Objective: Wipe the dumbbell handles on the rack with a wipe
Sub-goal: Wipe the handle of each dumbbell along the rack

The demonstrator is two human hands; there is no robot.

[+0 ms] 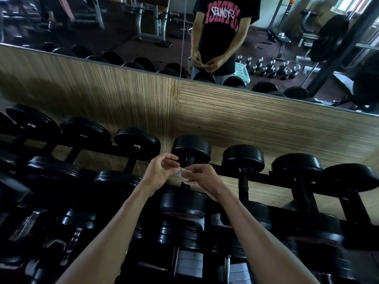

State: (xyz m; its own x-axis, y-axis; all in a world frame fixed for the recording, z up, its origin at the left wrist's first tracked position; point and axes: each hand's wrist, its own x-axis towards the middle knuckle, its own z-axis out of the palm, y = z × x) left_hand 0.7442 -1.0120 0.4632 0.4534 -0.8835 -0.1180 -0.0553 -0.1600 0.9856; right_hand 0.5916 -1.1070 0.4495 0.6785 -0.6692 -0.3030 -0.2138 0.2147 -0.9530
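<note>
Two hands on one wipe, above the rack

Both hands raised mid-frame over top row of dumbbells. Left hand point(159, 172) w/ fingers curled, pinching left end of small white wipe point(184, 172). Right hand point(202, 176) curled too, pinching right end of same wipe, so wipe held between the two, off the dumbbells, touching no handle. Bare forearms coming in from bottom edge.

Rack point(266, 178): black bar running left to right, holding row of black round-headed dumbbells, far heads toward wall. Directly under/behind wipe: center dumbbell point(191, 149), handle mostly hidden by hands. Just right of it: right dumbbell point(243, 157), dark handle visible below head. Further right, two more heads; to left, three more on upper row. Lower tier packed w/ smaller dumbbells, some w/ chrome handles point(226, 267), some w/ grey bands; detail blurred, count unclear.

Behind rack: striped wood-look wall panel point(246, 111), then mirror point(102, 27) above. Mirror showing person in black tee w/ pink lettering, hands together at waist, plus kettlebells point(272, 67) on floor and gym machines.
</note>
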